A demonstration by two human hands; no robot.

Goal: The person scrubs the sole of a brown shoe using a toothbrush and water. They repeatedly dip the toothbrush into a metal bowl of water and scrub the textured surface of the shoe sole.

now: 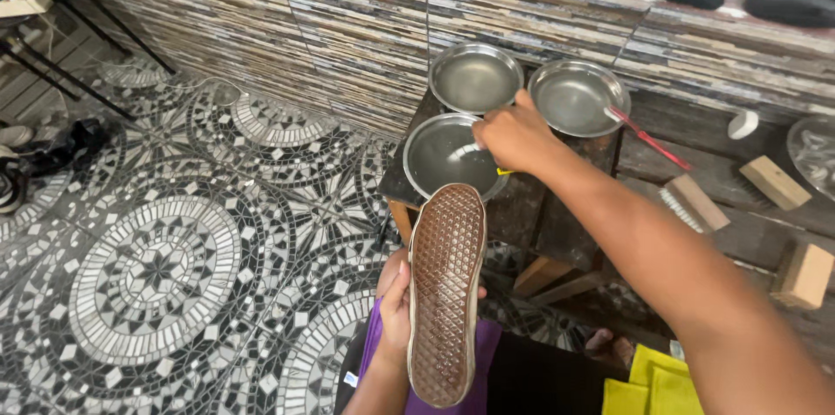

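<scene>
My left hand [396,306] has its fingers wrapped around a shoe [446,293], sole up over my lap. My right hand [515,135] closes on something mostly hidden above the near steel bowl [439,158]; I cannot identify it.

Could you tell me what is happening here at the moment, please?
A person sits over a mosaic floor. The left hand holds a shoe sole up. The right hand reaches over the nearest of three metal bowls on a small wooden stool, holding something small and pale that I cannot make out. A red-handled tool rests in the right bowl; a brush and wooden blocks lie beside.
</scene>
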